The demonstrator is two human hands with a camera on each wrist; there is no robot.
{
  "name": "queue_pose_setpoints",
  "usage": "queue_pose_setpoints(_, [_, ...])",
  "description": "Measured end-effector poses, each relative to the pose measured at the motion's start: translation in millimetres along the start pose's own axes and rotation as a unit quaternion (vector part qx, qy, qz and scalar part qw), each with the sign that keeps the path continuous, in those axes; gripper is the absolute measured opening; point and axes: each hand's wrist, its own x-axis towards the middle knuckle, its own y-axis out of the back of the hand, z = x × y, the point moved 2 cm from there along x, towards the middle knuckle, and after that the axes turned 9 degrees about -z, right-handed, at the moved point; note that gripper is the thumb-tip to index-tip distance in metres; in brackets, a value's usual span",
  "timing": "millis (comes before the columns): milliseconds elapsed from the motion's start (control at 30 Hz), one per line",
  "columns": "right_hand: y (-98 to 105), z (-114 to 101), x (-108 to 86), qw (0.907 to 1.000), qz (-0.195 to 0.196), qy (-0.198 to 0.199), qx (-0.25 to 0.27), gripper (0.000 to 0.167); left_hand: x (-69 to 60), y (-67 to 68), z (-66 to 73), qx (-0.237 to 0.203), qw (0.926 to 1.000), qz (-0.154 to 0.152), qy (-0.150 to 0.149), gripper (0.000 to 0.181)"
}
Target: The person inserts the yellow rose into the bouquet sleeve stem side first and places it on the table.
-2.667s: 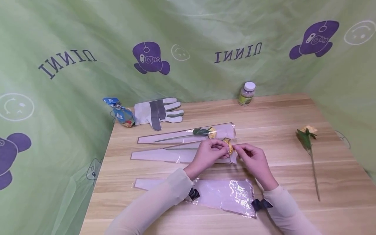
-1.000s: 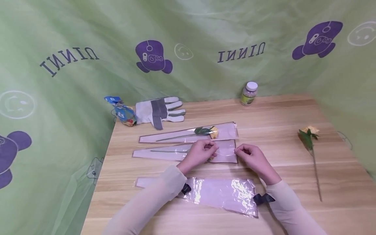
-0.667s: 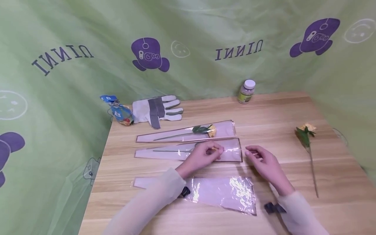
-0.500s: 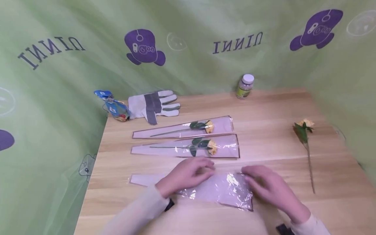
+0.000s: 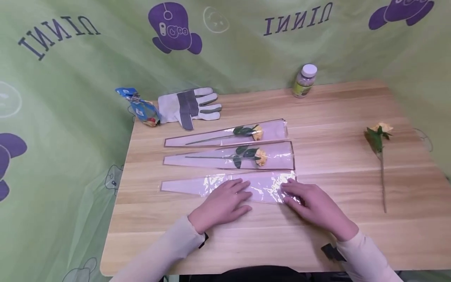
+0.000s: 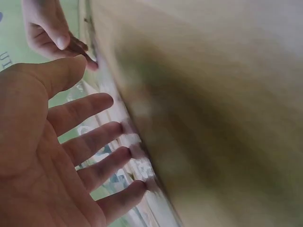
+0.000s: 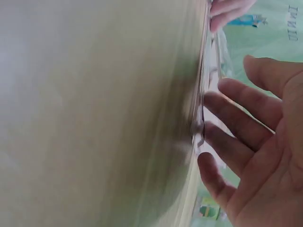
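In the head view, a clear flower sleeve point(image 5: 183, 187) with a pale lilac backing lies flat, nearest the person. My left hand point(image 5: 222, 205) rests on its middle with fingers spread. At the wide right end, my right hand point(image 5: 313, 205) touches the sleeve with fingers slightly bent. Both wrist views show extended fingertips at the sleeve and no grip. Just beyond lies a second sleeve point(image 5: 282, 158) holding a yellow artificial rose point(image 5: 260, 157). The third sleeve point(image 5: 275, 129), farther back, also has a yellow rose point(image 5: 257, 132) inside.
A loose yellow rose point(image 5: 382, 129) lies on the right of the wooden table point(image 5: 352, 156). Along the back are a work glove point(image 5: 190, 106), a blue bag point(image 5: 142, 109) and a white-capped jar point(image 5: 304, 81). A green curtain point(image 5: 239, 62) hangs behind.
My hands let go of the rose in the middle sleeve and came down to the nearest sleeve. That sleeve has moved away from the person, close to the middle one. The head view has tilted down.
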Motion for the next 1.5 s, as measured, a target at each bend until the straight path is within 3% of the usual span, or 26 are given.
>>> queue_pose_setpoints(133, [6.7, 6.6, -2.6, 0.9912, 0.059, -0.116, 0.024, 0.028, -2.0, 6.2, -0.7, -0.002, 0.9999, -0.015, 0.001, 0.047])
queue_pose_setpoints(233, [5.8, 10.2, -0.4, 0.9796, 0.046, -0.186, 0.061, 0.028, -10.5, 8.9, -0.9, 0.001, 0.9997, -0.021, 0.014, 0.047])
queue_pose_setpoints(367, [2.4, 12.6, 4.8, 0.9730, -0.003, -0.216, 0.081, 0.026, -17.3, 12.0, 0.4, 0.004, 0.9998, -0.008, 0.018, 0.047])
queue_pose_setpoints(500, [3.8, 11.5, -0.1, 0.9721, -0.008, -0.224, 0.067, 0.014, -13.7, 15.2, 5.7, 0.009, 0.9999, -0.004, 0.002, 0.048])
queue_pose_setpoints(600, [5.9, 6.8, -5.8, 0.9762, 0.018, -0.211, 0.048, 0.013, -9.6, 16.9, 8.9, 0.016, 0.9998, -0.008, -0.003, 0.048])
queue_pose_setpoints(733, [7.0, -8.4, -4.0, 0.9869, 0.101, -0.125, -0.017, 0.015, -6.9, 17.5, 8.1, 0.017, 0.9998, -0.009, 0.003, 0.048])
queue_pose_setpoints(867, [6.3, -26.6, 3.3, 0.9804, 0.169, -0.041, -0.093, 0.011, -1.5, 17.3, 6.1, 0.008, 0.9999, 0.005, 0.008, 0.045])
queue_pose_setpoints(1033, [4.5, -33.9, 5.2, 0.9756, 0.178, -0.027, -0.127, 0.005, 20.5, 19.5, 10.5, -0.025, 0.9991, 0.035, 0.000, 0.040])
queue_pose_setpoints(1133, [3.4, -34.0, 5.2, 0.9759, 0.173, -0.029, -0.130, 0.006, 37.9, 23.8, 18.3, -0.111, 0.9915, 0.066, -0.020, 0.035])
queue_pose_setpoints(1200, [3.6, -33.1, 3.2, 0.9754, 0.175, -0.029, -0.131, 0.007, 53.2, 25.5, 25.0, -0.211, 0.9735, 0.081, -0.034, 0.032])
queue_pose_setpoints(1233, [4.0, -32.4, 1.3, 0.9749, 0.176, -0.031, -0.132, 0.007, 62.4, 25.5, 28.4, -0.273, 0.9575, 0.084, -0.040, 0.031])
queue_pose_setpoints(1267, [3.7, -32.2, 0.1, 0.9749, 0.175, -0.033, -0.133, 0.008, 70.2, 25.2, 30.8, -0.335, 0.9373, 0.087, -0.041, 0.028])
queue_pose_setpoints(1333, [0.9, -33.1, 0.0, 0.9759, 0.169, -0.029, -0.135, 0.008, 82.9, 20.7, 31.9, -0.451, 0.8875, 0.091, -0.026, 0.023])
queue_pose_setpoints(1400, [-3.7, -35.2, 1.9, 0.9777, 0.159, -0.020, -0.136, 0.008, 89.8, 15.9, 30.4, -0.530, 0.8422, 0.097, -0.006, 0.020])
queue_pose_setpoints(1433, [-6.1, -36.6, 3.2, 0.9785, 0.154, -0.016, -0.136, 0.008, 91.2, 13.9, 29.0, -0.558, 0.8238, 0.099, 0.002, 0.019])
queue_pose_setpoints(1500, [-10.0, -38.9, 5.4, 0.9794, 0.150, -0.005, -0.135, 0.008, 91.5, 11.4, 26.2, -0.588, 0.8024, 0.100, 0.011, 0.018])
